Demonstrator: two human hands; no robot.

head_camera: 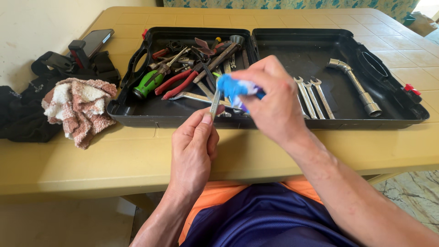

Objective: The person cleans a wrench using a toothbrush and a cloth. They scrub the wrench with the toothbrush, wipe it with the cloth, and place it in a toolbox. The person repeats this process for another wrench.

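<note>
Holding: our left hand (194,146) pinches a small metal tool (215,104); right hand (272,98) clutches a blue cloth (232,87). Risk: tool slipping onto the desk (114,158).

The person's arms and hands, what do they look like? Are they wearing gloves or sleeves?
No gloves and no sleeves. Both forearms are bare all the way up to the edge of the picture, and the left hand and right hand are bare too. No watch, ring or bracelet shows on either one. Lower down, the person wears dark blue shorts with orange cloth under them.
</note>
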